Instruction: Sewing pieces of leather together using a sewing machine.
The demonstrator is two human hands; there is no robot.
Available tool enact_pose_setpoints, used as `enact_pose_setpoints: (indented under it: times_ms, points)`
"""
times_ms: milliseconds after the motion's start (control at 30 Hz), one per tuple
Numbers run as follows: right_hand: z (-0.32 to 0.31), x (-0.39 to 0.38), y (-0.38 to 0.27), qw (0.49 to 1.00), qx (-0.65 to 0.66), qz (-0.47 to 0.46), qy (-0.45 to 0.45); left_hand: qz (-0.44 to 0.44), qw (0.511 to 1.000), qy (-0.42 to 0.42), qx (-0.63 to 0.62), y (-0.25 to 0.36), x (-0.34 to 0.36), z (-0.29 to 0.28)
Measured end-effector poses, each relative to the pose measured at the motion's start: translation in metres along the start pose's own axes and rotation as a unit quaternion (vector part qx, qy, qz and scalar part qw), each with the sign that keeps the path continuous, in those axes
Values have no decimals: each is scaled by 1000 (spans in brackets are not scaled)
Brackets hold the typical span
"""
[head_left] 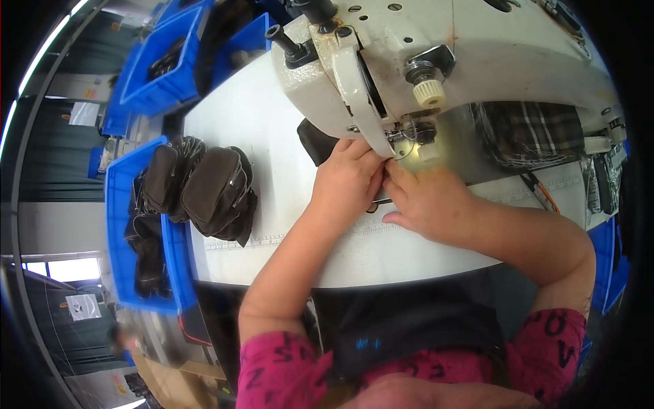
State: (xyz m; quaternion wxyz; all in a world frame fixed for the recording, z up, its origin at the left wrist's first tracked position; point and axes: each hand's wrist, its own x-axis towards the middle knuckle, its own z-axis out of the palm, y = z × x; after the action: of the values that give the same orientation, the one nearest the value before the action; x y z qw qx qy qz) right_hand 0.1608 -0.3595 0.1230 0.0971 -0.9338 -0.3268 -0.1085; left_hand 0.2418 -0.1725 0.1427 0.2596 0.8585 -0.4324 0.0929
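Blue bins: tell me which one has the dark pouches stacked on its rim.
The blue bin at the table's left edge, nearest the left hand; the bins farther back have none on their rims.

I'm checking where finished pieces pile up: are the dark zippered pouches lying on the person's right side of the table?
No, the dark zippered pouches lie at the table's left edge beside the blue bin, left of both hands.

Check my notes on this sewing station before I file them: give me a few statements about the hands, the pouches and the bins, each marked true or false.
1. Both hands, left hand and right hand, sit at the needle of the sewing machine. True.
2. The dark pouches lie right of the hands. False: they lie to the left.
3. The bin beside the table is red. False: it is blue.
4. Both forearms are bare. True.
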Motion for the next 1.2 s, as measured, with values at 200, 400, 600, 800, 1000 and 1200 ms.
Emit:
enact_pose_setpoints:
  times_ms: [200,400,600,800,1000,1200]
  points:
    - [2,1,4,999,19,-4,27,-3,1000,-10,-18,0,2,-4]
    - [0,1,4,999,-3,-16,38,23,996,-71,-39,-14,5,-15]
    - [-5,4,1,999,-8,-17,28,17,998,-57,-32,-19,-1,-8]
    - [-5,2,3,999,-36,-27,22,11,999,-31,-29,-9,-2,-3]
    - [-4,5,5,999,-35,-1,19,-24,1000,-9,-10,-2,-4,4]
    - [-4,2,9,999,-12,11,38,-61,997,4,-41,-1,-5,7]
